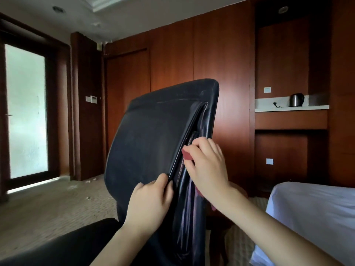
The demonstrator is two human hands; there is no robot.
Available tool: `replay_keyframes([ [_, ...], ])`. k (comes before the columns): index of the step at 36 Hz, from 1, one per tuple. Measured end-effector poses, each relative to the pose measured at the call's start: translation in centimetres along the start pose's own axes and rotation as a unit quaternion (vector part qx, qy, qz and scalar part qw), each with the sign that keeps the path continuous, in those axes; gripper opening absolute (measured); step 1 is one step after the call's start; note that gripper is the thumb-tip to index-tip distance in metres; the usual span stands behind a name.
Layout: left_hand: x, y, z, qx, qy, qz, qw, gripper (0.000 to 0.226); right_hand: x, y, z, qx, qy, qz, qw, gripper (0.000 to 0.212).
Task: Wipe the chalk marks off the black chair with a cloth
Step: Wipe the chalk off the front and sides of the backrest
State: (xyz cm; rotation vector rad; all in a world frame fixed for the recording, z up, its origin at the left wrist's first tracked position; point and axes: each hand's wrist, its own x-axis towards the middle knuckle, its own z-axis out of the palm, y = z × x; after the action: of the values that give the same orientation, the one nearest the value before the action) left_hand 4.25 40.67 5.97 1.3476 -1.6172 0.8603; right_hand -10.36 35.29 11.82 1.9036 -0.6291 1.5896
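Red cloth (187,154) gripped by right hand (207,166), black chair (149,135) (left hand (149,200) holding edge)

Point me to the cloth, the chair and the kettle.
red cloth (186,154), head view, corner showing beyond the fingers.
black chair (146,135), head view, middle of the backrest.
kettle (296,100), head view, its steel body.
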Motion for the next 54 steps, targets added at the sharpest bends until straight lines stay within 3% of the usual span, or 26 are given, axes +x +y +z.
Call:
replay_keyframes([
  [3, -0.2, 0.0, -0.4, -0.019, -0.006, 0.004, 1.000, 0.021, -1.4, -1.2, -0.7, -0.024, -0.007, -0.029, 0.999, 0.022],
  [7, -0.4, 0.1, -1.0, -0.027, -0.017, 0.008, 0.999, 0.020, -4.6, -3.0, -0.8, -0.049, -0.078, -0.093, 0.991, 0.022],
  [11, -0.8, -0.1, -1.2, -0.039, -0.044, 0.000, 0.998, 0.020, -6.8, -3.0, -1.6, -0.030, -0.115, -0.110, 0.987, 0.033],
  [15, -0.8, 0.2, -1.5, -0.040, -0.058, -0.012, 0.997, 0.021, -5.2, -2.1, -3.4, 0.009, -0.156, -0.120, 0.980, 0.028],
  [17, -0.9, 0.3, -1.7, -0.025, -0.061, -0.022, 0.998, 0.026, -2.7, -1.1, -4.2, 0.039, -0.150, -0.062, 0.986, 0.028],
  [23, -1.1, 0.4, -2.0, 0.002, -0.037, -0.003, 0.999, 0.022, 8.4, 2.5, -6.6, -0.015, 0.002, -0.002, 1.000, 0.016],
  [26, -1.2, 0.4, -2.0, 0.006, -0.017, 0.011, 1.000, 0.022, 11.4, 3.0, -6.2, -0.022, -0.002, 0.020, 1.000, 0.015],
  [30, -1.3, 0.5, -2.0, 0.009, 0.005, 0.008, 1.000, 0.023, 10.3, 2.8, -5.2, -0.132, -0.029, -0.042, 0.990, 0.027],
  [36, -1.3, 1.0, -2.0, 0.027, 0.026, 0.003, 0.999, 0.015, 8.6, 2.2, -5.9, -0.185, -0.028, -0.055, 0.981, 0.031],
  [44, -1.3, 2.0, -1.5, 0.059, 0.030, -0.031, 0.997, 0.012, 4.5, 0.6, -6.0, -0.102, -0.135, -0.045, 0.984, 0.015],
  [48, -1.2, 1.9, -1.6, 0.054, 0.028, -0.037, 0.997, 0.013, 0.4, 0.2, -6.0, -0.107, -0.165, -0.069, 0.978, 0.037],
  [51, -1.2, 1.9, -1.4, 0.046, 0.028, -0.049, 0.997, 0.014, -2.0, 0.3, -6.6, -0.111, -0.196, -0.111, 0.968, 0.029],
  [54, -1.1, 1.8, -1.0, 0.041, 0.044, -0.040, 0.997, 0.015, -1.5, 0.9, -7.3, -0.105, -0.235, -0.146, 0.955, 0.034],
])
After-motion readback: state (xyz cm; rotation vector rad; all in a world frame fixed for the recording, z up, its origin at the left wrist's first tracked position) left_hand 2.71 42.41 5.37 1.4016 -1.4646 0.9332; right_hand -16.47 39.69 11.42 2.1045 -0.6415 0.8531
